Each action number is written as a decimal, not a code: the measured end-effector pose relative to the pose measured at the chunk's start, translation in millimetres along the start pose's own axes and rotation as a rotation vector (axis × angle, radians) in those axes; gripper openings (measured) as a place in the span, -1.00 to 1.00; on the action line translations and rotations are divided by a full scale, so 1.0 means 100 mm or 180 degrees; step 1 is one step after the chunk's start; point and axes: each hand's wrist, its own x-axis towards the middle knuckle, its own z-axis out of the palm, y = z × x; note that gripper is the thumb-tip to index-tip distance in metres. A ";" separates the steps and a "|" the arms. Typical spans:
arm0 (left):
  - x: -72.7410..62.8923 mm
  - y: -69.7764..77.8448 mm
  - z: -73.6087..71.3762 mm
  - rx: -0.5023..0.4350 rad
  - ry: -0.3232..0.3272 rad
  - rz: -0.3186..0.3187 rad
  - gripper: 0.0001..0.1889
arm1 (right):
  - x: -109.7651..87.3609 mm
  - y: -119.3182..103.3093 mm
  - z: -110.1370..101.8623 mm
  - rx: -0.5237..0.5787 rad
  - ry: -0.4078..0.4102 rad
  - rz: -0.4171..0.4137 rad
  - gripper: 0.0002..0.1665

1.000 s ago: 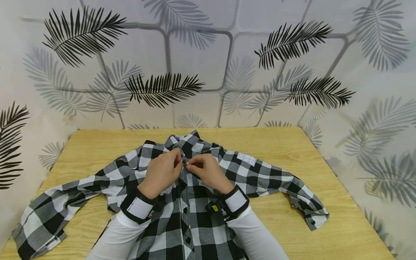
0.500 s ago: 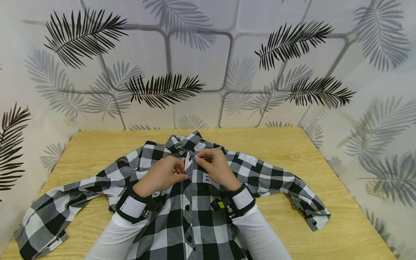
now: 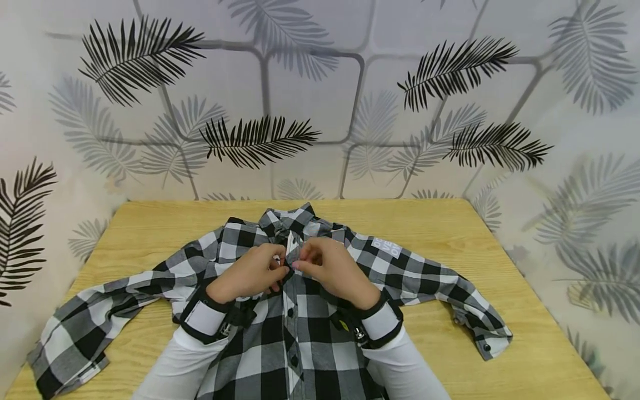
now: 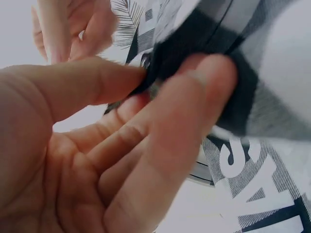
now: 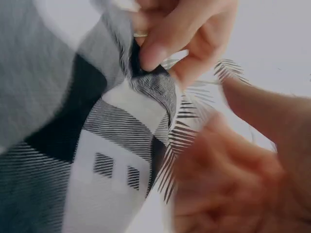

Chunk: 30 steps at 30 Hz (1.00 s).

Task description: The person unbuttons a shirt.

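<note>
Across the middle of the table [image 3: 425,216] lies a plaid shirt [image 3: 325,328], front up; collar [image 3: 301,218] toward the far edge, sleeves spread to both sides, lower end out of view; placket [image 3: 292,336] down its centre, a dark button [image 3: 291,313] showing below the hands. Work in hand appears to be at the upper placket; to do it well, I judge: keep the pinch close to the cloth's edge, layers flat and aligned, no tug that would skew the collar. Left hand [image 3: 250,272] pinches the placket edge between thumb and fingers; right hand [image 3: 335,272] faces it just beside, fingers loosely bent, a gap between thumb and forefinger, seemingly holding nothing; blurred in the right wrist view, so contact with cloth uncertain; forearms angle inward from the near side; leaf-printed wall [image 3: 310,100] behind.
</note>
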 end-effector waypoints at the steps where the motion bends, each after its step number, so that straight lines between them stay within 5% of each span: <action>1: 0.01 0.00 0.00 0.0025 0.0083 0.0021 -0.87 | -0.01 0.00 0.00 -0.0038 -0.0203 0.0061 -0.86; 5: 0.03 0.00 -0.01 0.0222 0.0530 0.0178 -0.87 | 0.02 0.05 0.04 -0.0093 -0.0501 0.0165 -0.81; 14: 0.05 0.03 0.00 0.0251 0.1220 0.0673 -0.95 | 0.09 0.14 0.07 0.0547 0.0023 -0.0076 -0.72; 23: 0.07 0.02 0.03 -0.0183 0.1173 0.0721 -0.89 | 0.03 -0.09 -0.04 0.0976 0.0262 -0.0255 -0.81; 30: 0.04 0.13 -0.01 -0.0610 0.0988 0.0759 -0.87 | 0.08 0.10 0.04 0.1006 0.0266 -0.0304 -0.84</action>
